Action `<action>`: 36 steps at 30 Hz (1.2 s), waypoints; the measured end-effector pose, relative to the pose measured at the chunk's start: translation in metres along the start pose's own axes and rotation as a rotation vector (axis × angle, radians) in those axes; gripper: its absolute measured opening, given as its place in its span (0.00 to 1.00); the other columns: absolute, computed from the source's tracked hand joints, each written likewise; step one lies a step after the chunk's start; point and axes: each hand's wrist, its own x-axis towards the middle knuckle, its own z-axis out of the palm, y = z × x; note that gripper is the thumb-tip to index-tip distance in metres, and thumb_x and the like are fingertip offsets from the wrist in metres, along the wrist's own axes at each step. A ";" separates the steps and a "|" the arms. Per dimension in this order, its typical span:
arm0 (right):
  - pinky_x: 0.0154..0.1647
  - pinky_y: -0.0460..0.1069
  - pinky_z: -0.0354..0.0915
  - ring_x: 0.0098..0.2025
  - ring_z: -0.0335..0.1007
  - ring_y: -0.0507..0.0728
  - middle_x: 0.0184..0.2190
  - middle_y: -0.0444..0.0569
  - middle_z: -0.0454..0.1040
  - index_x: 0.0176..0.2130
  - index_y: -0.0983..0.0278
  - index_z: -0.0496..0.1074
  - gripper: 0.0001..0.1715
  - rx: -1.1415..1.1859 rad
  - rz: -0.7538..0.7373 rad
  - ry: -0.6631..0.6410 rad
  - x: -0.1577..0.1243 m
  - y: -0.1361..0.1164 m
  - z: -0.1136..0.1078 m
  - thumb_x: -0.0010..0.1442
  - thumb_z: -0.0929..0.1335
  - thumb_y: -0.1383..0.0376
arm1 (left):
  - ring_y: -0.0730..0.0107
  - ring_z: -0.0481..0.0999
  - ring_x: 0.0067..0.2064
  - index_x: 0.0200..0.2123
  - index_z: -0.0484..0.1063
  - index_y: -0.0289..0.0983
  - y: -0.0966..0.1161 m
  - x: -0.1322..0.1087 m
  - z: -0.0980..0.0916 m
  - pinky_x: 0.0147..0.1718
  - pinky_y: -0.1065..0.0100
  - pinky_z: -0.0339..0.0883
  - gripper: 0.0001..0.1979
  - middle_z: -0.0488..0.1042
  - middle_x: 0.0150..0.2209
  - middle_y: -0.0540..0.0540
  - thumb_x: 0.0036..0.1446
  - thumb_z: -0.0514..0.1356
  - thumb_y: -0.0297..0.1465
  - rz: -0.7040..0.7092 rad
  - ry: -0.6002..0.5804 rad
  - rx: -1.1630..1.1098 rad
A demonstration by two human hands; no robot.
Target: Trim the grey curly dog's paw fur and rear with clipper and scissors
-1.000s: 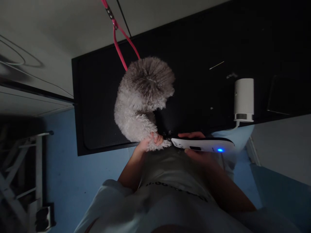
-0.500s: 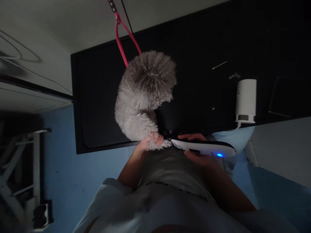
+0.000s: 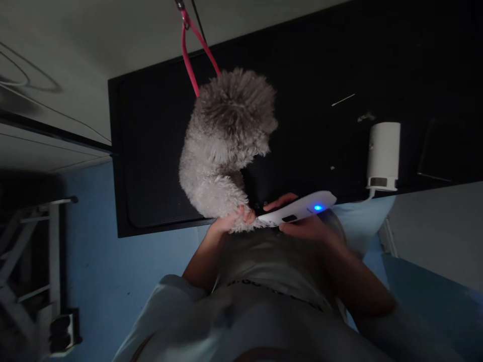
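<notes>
Here, a dog is occupying the table's left half; by the table's near edge, the left hand is gripping a leg, the right hand clasping clippers.

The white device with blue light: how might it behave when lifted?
The white device is probably stiff: it looks like hard plastic. It may be slippery, since it looks smooth. It seems manageable one-handed: the right hand alone holds it.
</notes>
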 end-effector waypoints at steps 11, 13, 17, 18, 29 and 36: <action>0.42 0.57 0.74 0.43 0.79 0.62 0.40 0.51 0.81 0.45 0.61 0.67 0.29 0.190 0.161 -0.271 0.045 0.003 -0.013 0.47 0.77 0.57 | 0.77 0.54 0.19 0.15 0.51 0.36 0.003 0.003 0.002 0.21 0.68 0.50 0.32 0.51 0.16 0.54 0.50 0.61 0.53 0.093 -0.061 -0.058; 0.41 0.56 0.74 0.41 0.79 0.61 0.39 0.49 0.80 0.45 0.58 0.65 0.30 0.156 0.063 0.041 0.023 0.010 -0.008 0.47 0.77 0.55 | 0.78 0.54 0.18 0.15 0.51 0.36 0.002 0.003 0.001 0.22 0.68 0.50 0.31 0.51 0.16 0.54 0.52 0.62 0.51 0.143 -0.068 -0.087; 0.47 0.59 0.72 0.46 0.76 0.61 0.44 0.50 0.78 0.44 0.54 0.61 0.26 0.041 -0.003 0.372 -0.018 0.018 0.009 0.51 0.74 0.53 | 0.78 0.55 0.19 0.16 0.52 0.36 0.000 0.003 0.002 0.22 0.68 0.49 0.30 0.52 0.17 0.54 0.53 0.61 0.50 0.144 -0.085 -0.100; 0.48 0.60 0.71 0.47 0.75 0.62 0.44 0.50 0.77 0.44 0.54 0.60 0.26 0.023 -0.013 0.384 -0.023 0.018 0.014 0.51 0.74 0.53 | 0.77 0.55 0.20 0.16 0.52 0.36 0.001 0.003 0.003 0.23 0.68 0.49 0.30 0.52 0.17 0.54 0.54 0.61 0.50 0.138 -0.086 -0.103; 0.53 0.61 0.67 0.48 0.73 0.64 0.43 0.48 0.76 0.45 0.52 0.59 0.22 0.030 -0.006 0.489 -0.029 0.015 0.036 0.54 0.71 0.60 | 0.77 0.52 0.20 0.17 0.57 0.36 0.008 0.003 0.005 0.24 0.67 0.49 0.28 0.54 0.16 0.53 0.57 0.56 0.52 0.092 -0.115 -0.029; 0.53 0.62 0.69 0.48 0.73 0.62 0.44 0.46 0.76 0.45 0.52 0.59 0.23 0.025 -0.006 0.520 -0.027 0.015 0.040 0.53 0.71 0.63 | 0.76 0.54 0.21 0.17 0.56 0.37 0.005 0.003 0.003 0.24 0.67 0.48 0.28 0.53 0.16 0.54 0.56 0.57 0.52 0.095 -0.122 -0.028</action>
